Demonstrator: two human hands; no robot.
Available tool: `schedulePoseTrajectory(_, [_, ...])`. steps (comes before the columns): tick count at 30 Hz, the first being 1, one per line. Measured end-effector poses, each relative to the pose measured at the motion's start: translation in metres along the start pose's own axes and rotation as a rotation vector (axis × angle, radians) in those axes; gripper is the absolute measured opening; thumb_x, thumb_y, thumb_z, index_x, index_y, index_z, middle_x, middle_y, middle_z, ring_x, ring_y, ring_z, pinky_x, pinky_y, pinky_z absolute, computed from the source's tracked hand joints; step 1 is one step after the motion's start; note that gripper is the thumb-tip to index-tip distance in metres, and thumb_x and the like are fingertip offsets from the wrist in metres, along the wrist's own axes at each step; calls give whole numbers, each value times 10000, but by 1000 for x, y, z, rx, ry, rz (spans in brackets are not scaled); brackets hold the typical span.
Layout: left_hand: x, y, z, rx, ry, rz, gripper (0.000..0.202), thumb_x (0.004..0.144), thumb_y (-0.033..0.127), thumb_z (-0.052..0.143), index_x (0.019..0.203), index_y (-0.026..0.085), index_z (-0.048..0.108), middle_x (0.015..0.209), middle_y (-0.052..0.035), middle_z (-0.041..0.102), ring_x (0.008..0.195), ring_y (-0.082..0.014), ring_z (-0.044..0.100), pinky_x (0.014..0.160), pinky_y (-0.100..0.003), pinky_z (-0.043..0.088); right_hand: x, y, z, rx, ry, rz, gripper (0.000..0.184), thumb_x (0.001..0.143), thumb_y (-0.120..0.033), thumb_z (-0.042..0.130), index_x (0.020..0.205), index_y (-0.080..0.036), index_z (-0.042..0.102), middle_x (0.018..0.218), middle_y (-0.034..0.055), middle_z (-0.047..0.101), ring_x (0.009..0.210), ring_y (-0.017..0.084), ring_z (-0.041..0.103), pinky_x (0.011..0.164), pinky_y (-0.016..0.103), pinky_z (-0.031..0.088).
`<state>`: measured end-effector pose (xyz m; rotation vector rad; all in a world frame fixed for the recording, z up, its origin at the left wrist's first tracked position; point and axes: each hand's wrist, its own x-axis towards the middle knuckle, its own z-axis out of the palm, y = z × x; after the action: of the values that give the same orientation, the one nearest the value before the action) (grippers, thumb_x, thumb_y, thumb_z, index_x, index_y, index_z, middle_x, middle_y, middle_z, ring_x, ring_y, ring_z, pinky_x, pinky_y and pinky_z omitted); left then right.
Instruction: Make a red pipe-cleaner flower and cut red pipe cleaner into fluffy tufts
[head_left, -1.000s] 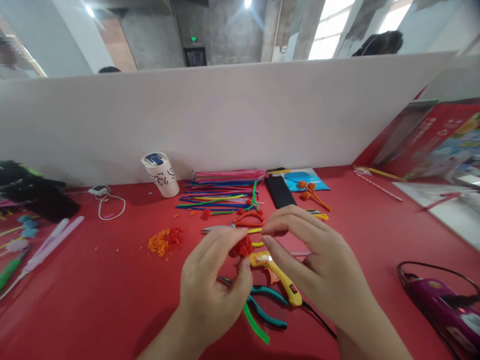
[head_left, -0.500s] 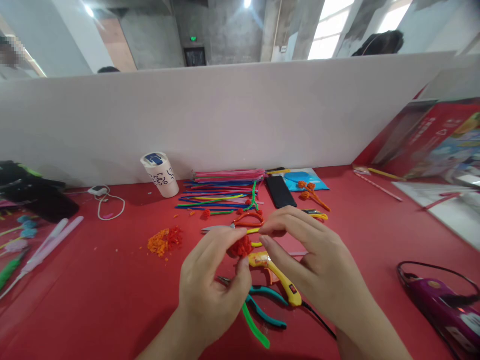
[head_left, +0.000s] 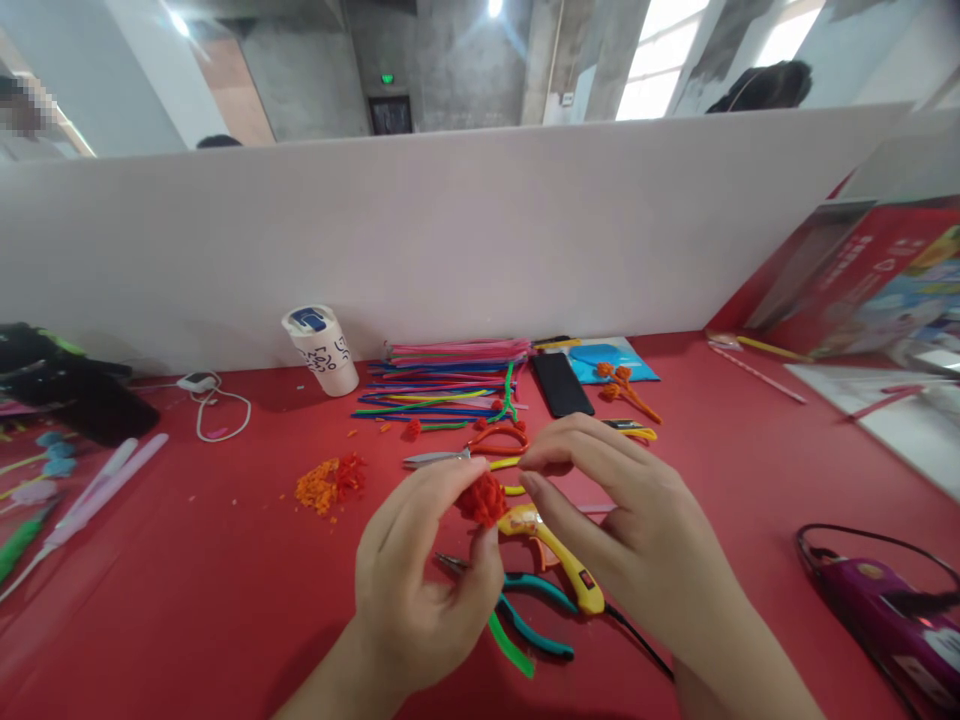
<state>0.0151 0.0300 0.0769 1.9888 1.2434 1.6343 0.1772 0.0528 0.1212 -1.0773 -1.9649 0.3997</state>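
Note:
A red fuzzy pipe-cleaner flower (head_left: 482,497) sits between the thumb and fingers of my left hand (head_left: 424,570). Below that hand a green fuzzy strip (head_left: 511,648) sticks out; whether it joins the flower is hidden. Just right of the flower, my right hand (head_left: 619,500) has its thumb and forefinger brought together, apart from the flower. Anything between those fingertips is too small to make out. Under the hands lie a yellow glue gun (head_left: 574,565), teal-handled pliers (head_left: 536,625) and scissors with orange handles (head_left: 499,438).
Colourful pipe cleaners (head_left: 442,380) lie along the back beside a white tumbler (head_left: 322,350) and a black phone (head_left: 562,383). Orange and red clippings (head_left: 326,485) are heaped left. An orange pipe-cleaner flower (head_left: 622,385) rests on a blue packet (head_left: 600,357). A purple power strip (head_left: 885,610) stands right.
My left hand has turned slightly, and more of the red flower shows. The green strip's end has shifted a little up and left. My right hand stays nearly still.

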Motion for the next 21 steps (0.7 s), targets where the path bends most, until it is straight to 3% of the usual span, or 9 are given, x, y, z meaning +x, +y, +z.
schedulePoseTrajectory(2, [2,1,0,-95,-11,-81,533,667,13,575,1113,303,561,1057,2,625,958,-169,569,847,-274,453,0,-1,0,-1,-2,3,105,790,-111,487,771,-196,544,764,17,565,715,131,538,620,244,440])
schedulePoseTrajectory(4, [7,3,0,-251,-19,-256,429,690,42,573,1041,285,606,1011,-1,639,929,-160,583,816,-255,468,0,-2,0,1,0,10,105,791,-115,487,773,-199,547,771,19,570,720,133,541,622,247,444])
schedulePoseTrajectory(7, [15,4,2,-524,-45,-533,285,687,91,595,925,236,652,889,-12,669,806,-153,613,703,-238,502,0,-4,0,18,8,-3,110,780,-112,496,778,-205,555,790,23,582,744,144,552,637,258,453])
schedulePoseTrajectory(9, [19,5,4,-659,-64,-638,254,658,100,615,878,217,664,829,-12,675,730,-144,615,630,-226,507,0,-4,1,36,-4,-24,122,777,-111,498,800,-210,565,813,26,587,774,152,556,664,270,458])
schedulePoseTrajectory(12, [23,7,7,-722,-47,-685,251,619,92,635,845,195,672,813,-23,674,708,-137,608,601,-211,502,-1,-3,3,54,-22,-48,145,776,-111,499,849,-212,572,856,30,587,802,150,554,694,273,462])
schedulePoseTrajectory(21, [22,6,11,-701,-59,-643,239,638,72,625,837,195,675,845,-25,680,789,-141,615,646,-195,485,-2,1,6,66,-33,-68,139,778,-92,493,835,-203,555,835,21,573,763,132,536,667,257,446])
